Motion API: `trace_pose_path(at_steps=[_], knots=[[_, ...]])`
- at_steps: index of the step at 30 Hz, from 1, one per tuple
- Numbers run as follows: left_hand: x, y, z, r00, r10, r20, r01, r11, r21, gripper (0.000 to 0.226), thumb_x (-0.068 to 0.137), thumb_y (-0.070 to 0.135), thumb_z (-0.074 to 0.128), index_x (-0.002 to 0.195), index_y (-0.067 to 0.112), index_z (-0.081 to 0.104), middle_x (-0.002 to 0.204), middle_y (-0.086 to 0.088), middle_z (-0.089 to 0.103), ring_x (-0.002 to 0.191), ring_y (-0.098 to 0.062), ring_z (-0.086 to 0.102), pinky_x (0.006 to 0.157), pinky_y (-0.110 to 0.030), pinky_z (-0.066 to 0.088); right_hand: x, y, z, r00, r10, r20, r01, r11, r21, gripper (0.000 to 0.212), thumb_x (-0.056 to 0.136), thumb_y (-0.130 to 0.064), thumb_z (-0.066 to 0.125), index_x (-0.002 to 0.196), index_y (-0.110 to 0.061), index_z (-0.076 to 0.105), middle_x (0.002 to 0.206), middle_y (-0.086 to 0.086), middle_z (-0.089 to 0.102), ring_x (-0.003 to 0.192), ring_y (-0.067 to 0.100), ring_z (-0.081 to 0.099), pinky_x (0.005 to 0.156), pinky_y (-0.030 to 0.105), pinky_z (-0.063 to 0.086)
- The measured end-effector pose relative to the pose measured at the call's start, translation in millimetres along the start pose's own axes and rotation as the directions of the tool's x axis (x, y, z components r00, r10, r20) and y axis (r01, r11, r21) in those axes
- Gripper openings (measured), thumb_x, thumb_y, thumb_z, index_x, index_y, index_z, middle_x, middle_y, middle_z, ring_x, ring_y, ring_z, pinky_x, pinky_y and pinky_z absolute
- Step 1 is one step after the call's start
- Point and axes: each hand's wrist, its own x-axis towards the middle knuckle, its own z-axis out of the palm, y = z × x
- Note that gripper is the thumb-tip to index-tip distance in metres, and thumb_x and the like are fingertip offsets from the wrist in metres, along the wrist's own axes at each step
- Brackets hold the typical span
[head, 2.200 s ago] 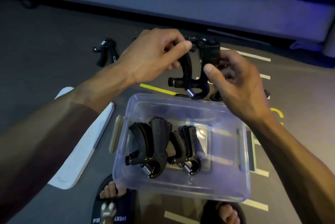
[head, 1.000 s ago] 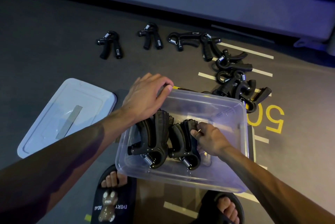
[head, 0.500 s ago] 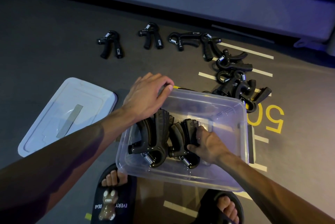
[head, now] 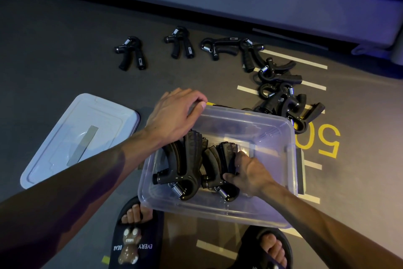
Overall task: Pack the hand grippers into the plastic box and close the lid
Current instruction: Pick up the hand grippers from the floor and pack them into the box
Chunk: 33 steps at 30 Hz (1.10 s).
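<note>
1 dark floor [head: 65, 29], yellow "50" [head: 328, 143], white stripes [head: 293, 59]

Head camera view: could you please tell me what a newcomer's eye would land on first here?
The clear plastic box on the floor at centre, with black hand grippers packed inside. The right hand grips one of them in the box while the left hand holds the box's far left corner. More loose grippers lie scattered beyond it, and the lid lies to the left.
</note>
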Motion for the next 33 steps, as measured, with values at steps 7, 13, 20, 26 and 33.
trace_pose_path(at_steps=[7, 13, 20, 26, 33], knots=[[0, 0, 0, 1.000, 0.002, 0.001, -0.002, 1.000, -0.001, 0.023, 0.105, 0.041, 0.042, 0.112, 0.031, 0.061, 0.105, 0.015, 0.065, 0.099, -0.013, 0.056, 0.090, -0.039, 0.042, -1, 0, -3, 1.000, -0.011, 0.020, 0.011, 1.000, 0.013, 0.038, 0.086, -0.039, 0.074, 0.096, -0.021, 0.043, 0.091, 0.000, 0.054, 0.082, 0.020, 0.052, 0.069, 0.024, 0.037], [-1, -1, 0, 1.000, 0.010, -0.004, -0.010, 1.000, 0.002, 0.023, 0.105, 0.042, 0.041, 0.112, 0.032, 0.061, 0.104, 0.016, 0.065, 0.097, -0.011, 0.056, 0.088, -0.037, 0.041, 2, 6, 3, 1.000, -0.031, -0.001, 0.031, 0.999, -0.018, 0.042, 0.085, -0.045, 0.073, 0.108, -0.015, 0.053, 0.094, 0.004, 0.060, 0.085, 0.024, 0.058, 0.070, 0.027, 0.041], [0, -1, 1, 1.000, 0.011, -0.015, -0.011, 1.000, -0.003, 0.021, 0.105, 0.040, 0.043, 0.110, 0.032, 0.061, 0.103, 0.016, 0.066, 0.094, -0.011, 0.055, 0.086, -0.035, 0.039, 6, 7, 9, 0.999, -0.035, -0.026, 0.034, 0.999, -0.030, 0.044, 0.082, -0.048, 0.073, 0.107, -0.016, 0.056, 0.099, 0.006, 0.068, 0.084, 0.024, 0.063, 0.068, 0.026, 0.043], [0, 0, 1, 1.000, 0.003, -0.010, -0.003, 1.000, -0.003, 0.020, 0.105, 0.040, 0.043, 0.110, 0.033, 0.061, 0.102, 0.016, 0.067, 0.093, -0.013, 0.056, 0.089, -0.038, 0.041, 5, 7, 12, 0.998, -0.039, -0.039, 0.038, 0.999, -0.035, 0.053, 0.084, -0.048, 0.072, 0.120, -0.015, 0.051, 0.108, 0.007, 0.068, 0.097, 0.028, 0.066, 0.073, 0.028, 0.047], [-1, 0, 1, 1.000, 0.006, -0.007, -0.005, 1.000, 0.008, 0.020, 0.105, 0.040, 0.043, 0.110, 0.032, 0.060, 0.102, 0.015, 0.067, 0.093, -0.014, 0.057, 0.090, -0.042, 0.043, 4, 8, 14, 0.996, -0.078, -0.045, 0.076, 0.996, -0.052, 0.058, 0.085, -0.049, 0.070, 0.127, -0.017, 0.047, 0.109, 0.006, 0.068, 0.097, 0.027, 0.065, 0.078, 0.032, 0.052]])
